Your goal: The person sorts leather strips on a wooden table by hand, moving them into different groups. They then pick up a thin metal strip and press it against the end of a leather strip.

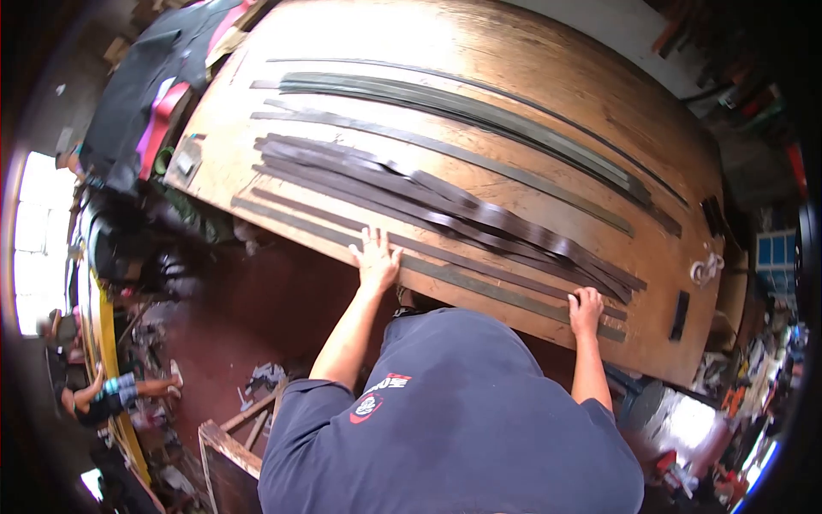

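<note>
My left hand [377, 259] lies flat with spread fingers on the near edge of the wooden table, over a narrow brown leather strip [467, 255] and a greyish strip [300, 226] alongside it. Toward the right end of that brown strip, my right hand [586, 309] has its fingers bent and drawn together on it; the fingertips are partly hidden. Just beyond both hands lies a loose bundle of dark brown leather straps [479, 212], wavy and overlapping. Farther off are a single flat strip [445, 147], a stack of dark green-grey strips [462, 107] and a thin dark strip [522, 97].
The wooden table [668, 265] bears a small black bar [680, 315] and a white roll [706, 269] at its right end. Dark sheets [137, 94] hang over the far left. A wooden frame [231, 445] stands behind me at left; another person [111, 394] is farther off.
</note>
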{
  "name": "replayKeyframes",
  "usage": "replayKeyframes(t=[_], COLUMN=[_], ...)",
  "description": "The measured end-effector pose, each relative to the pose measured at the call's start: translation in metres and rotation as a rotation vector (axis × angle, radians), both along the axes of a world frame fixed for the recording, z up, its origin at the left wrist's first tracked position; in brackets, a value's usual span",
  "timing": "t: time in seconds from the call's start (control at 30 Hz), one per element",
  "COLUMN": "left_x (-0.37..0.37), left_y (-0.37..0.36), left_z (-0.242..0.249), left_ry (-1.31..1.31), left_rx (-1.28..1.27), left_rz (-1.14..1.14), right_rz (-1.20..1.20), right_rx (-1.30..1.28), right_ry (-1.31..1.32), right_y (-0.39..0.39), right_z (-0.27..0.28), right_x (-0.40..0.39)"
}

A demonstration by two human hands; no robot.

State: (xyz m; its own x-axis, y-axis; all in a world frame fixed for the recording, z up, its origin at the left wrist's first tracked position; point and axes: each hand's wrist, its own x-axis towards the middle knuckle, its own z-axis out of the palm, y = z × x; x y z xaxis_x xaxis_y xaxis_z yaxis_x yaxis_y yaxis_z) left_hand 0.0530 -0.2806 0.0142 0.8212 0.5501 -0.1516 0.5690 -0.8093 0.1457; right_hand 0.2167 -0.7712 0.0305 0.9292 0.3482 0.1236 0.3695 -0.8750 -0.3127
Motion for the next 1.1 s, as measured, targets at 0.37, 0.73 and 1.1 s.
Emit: replayKeyframes(t=[0.37,0.73,1.1], left_x=[-0.023,-0.037,-0.049], left_y=[-0.055,-0.056,-0.05], left_z=[-0.007,-0.013,-0.015], left_ry=[-0.019,-0.076,-0.266], left_rx=[-0.002,-0.003,-0.14], left_rz=[0.134,0.087,0.149], right_rz=[0.084,0.004,-0.013], right_rx=[0.024,-0.027,0.027], right_ry=[0.008,0.031,0.008], right_y=[-0.049,-0.069,-0.047], right_z=[0.023,0.009,0.012], right_x=[-0.035,-0.085,-0.076])
